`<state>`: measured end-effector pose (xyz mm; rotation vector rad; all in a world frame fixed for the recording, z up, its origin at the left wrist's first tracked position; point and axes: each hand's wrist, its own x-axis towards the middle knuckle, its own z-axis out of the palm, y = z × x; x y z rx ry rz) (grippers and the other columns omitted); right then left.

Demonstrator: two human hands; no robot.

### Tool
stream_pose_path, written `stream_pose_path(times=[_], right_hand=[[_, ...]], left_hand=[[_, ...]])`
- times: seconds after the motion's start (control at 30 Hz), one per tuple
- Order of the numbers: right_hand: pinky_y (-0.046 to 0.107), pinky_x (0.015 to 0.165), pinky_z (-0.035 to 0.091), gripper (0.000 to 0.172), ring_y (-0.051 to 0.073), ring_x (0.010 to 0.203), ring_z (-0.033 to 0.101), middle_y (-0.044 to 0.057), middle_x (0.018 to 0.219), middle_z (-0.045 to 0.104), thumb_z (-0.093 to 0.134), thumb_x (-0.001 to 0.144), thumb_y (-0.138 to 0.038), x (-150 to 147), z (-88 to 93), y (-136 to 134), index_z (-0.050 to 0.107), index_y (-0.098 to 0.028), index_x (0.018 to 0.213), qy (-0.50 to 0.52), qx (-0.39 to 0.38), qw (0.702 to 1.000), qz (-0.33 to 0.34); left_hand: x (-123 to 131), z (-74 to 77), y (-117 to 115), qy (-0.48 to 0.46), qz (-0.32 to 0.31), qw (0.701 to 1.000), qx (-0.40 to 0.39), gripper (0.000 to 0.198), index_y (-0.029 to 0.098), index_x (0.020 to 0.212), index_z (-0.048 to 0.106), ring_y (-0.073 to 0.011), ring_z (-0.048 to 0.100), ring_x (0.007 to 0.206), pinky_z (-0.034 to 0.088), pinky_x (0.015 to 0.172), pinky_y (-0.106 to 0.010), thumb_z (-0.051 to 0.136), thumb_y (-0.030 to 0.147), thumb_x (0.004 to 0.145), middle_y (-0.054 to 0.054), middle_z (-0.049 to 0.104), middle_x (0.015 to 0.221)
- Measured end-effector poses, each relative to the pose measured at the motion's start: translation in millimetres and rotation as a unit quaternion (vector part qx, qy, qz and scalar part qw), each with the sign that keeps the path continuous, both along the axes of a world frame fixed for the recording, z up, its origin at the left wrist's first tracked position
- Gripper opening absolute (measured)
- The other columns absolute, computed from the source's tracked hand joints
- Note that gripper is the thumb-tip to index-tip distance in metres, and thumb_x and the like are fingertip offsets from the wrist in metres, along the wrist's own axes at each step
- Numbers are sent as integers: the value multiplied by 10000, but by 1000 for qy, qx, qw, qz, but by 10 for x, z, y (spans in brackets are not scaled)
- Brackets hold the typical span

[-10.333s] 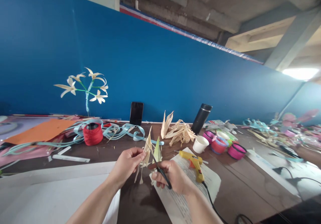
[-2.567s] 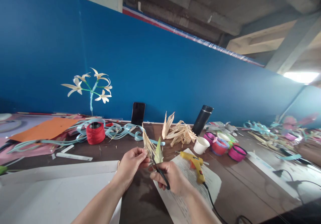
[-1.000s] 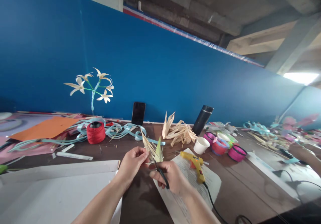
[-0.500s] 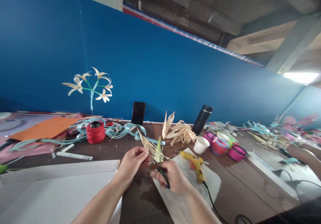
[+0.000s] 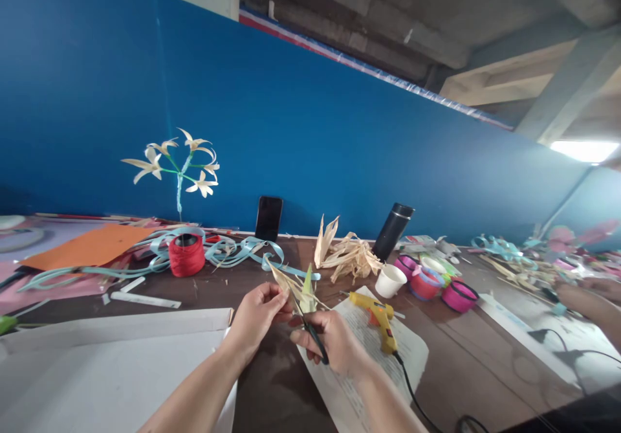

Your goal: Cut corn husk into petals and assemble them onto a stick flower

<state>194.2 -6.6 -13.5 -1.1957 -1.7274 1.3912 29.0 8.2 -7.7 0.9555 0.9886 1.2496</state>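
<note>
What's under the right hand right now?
A printed sheet on the dark table lies beneath the right hand, which grips black-handled scissors. The sheet shows on both sides of the forearm; whatever hand and forearm cover can't be seen.

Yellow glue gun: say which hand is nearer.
Right. The right hand, holding scissors, is just left of the yellow glue gun; the left hand, pinching dry husk, is farther left.

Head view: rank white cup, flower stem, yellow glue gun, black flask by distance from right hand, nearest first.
From the right hand:
1. Yellow glue gun: just to its right.
2. White cup: right, beyond the gun.
3. Black flask: right, back by the blue wall.
4. Flower stem: far left, at the back.
</note>
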Motion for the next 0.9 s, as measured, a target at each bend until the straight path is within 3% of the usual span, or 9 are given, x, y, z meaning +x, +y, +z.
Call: stream_pose_path(times=[0.17,0.53,0.7,0.9], right_hand=[[162,369,330,367,50,365,403,-33,448,463,644,720,-407,7,29,-14,672,-87,897,-18,11,1000,5],[168,365,326,365,64,378,411,-35,449,450,653,711,-381,13,0,-6,659,-96,939,-30,11,999,-12],[172,370,331,292,63,386,412,-29,462,445,651,711,-361,16,-55,7,665,-90,818,-33,8,999,-7],[174,367,331,324,67,388,423,-17,491,488,639,725,-369,26,-107,25,651,-99,902,-22,16,1000,-1]], left_hand=[[3,4,-4,-1,0,1000,6,228,175,680,566,-119,560,606,492,637,-252,657,382,646,25,589,618],[-31,38,-19,-6,-11,1000,-9,252,156,682,564,-108,550,597,494,648,-258,659,388,649,20,580,620],[-57,26,9,-15,27,999,-18,262,165,722,574,-97,543,600,497,618,-239,673,391,633,32,563,636],[-29,0,31,-12,31,999,-24,258,159,674,571,-105,559,614,509,620,-241,711,360,593,31,563,627]])
